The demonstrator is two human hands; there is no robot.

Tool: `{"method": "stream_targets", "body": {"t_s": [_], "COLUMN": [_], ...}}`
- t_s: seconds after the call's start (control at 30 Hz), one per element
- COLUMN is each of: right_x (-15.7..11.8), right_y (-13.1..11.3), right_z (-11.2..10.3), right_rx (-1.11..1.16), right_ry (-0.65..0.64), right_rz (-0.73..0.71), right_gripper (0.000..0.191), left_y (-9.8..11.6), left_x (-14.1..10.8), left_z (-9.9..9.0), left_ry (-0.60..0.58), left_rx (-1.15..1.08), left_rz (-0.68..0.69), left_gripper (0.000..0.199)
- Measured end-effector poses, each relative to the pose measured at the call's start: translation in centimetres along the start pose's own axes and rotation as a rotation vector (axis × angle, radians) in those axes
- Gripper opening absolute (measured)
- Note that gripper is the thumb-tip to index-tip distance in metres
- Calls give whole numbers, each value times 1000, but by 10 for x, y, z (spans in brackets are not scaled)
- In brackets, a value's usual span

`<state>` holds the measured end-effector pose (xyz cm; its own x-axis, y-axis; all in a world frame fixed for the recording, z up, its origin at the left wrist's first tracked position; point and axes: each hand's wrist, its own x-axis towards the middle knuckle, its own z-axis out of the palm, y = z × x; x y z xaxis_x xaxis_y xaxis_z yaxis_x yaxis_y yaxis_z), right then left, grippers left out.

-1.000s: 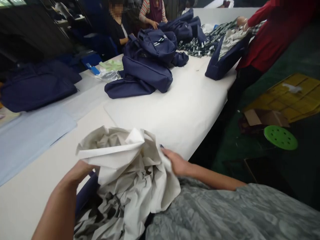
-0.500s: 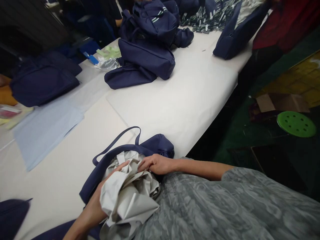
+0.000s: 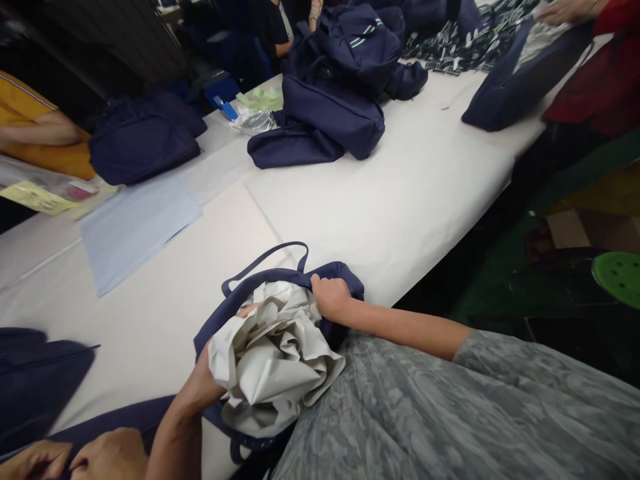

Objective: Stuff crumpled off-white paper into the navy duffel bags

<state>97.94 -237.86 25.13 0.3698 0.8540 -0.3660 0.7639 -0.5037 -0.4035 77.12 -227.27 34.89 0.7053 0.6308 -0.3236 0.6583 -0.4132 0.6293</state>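
A navy blue bag lies on the table close to my body, its mouth open and its strap looped up on the far side. Crumpled grey-white paper bulges out of the opening. My left hand is wrapped round the left side of the paper, mostly hidden by it, with fingertips showing near the bag's far rim. At the bag's right end, my right hand is closed on the edge of the opening, thumb side up.
Another person's hands work on navy fabric at lower left. Stacked navy bags stand across the white table, with a pale blue sheet to the left. Other people stand around. A green stool is at right.
My right hand has gone from pressing the paper to gripping the bag's edge further right. The paper sits more rounded in the opening. Another person's hands have appeared at lower left.
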Motion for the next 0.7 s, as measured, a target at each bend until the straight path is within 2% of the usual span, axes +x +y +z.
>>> {"method": "stream_targets", "body": {"t_s": [0.07, 0.17, 0.27, 0.37, 0.43, 0.5, 0.6, 0.7], "right_x": [2, 4, 4, 2, 1, 3, 7, 7], "right_y": [11, 26, 34, 36, 34, 30, 18, 8], "right_z": [1, -5, -17, -28, -33, -36, -38, -40], "right_rx": [10, 76, 175, 282, 352, 395, 358, 256], "right_ry": [-3, 13, 42, 7, -10, 52, 233, 334], "right_rz": [46, 54, 4, -60, -115, -201, -321, -358], "right_gripper": [46, 35, 19, 20, 20, 18, 18, 16], "left_y": [2, -5, -21, -33, -34, -29, -14, 3], "left_x": [1, -4, -7, -2, 8, 21, 41, 53], "left_z": [0, 0, 2, 8, 13, 18, 28, 47], "left_ry": [-39, -77, -4, 58, 77, 82, 65, 18], "left_rx": [-50, -87, -54, 7, 52, 118, 251, 439], "left_rz": [16, 76, 106, 123, 159, 218, 275, 289], "left_gripper": [81, 75, 69, 58, 52, 48, 42, 38]}}
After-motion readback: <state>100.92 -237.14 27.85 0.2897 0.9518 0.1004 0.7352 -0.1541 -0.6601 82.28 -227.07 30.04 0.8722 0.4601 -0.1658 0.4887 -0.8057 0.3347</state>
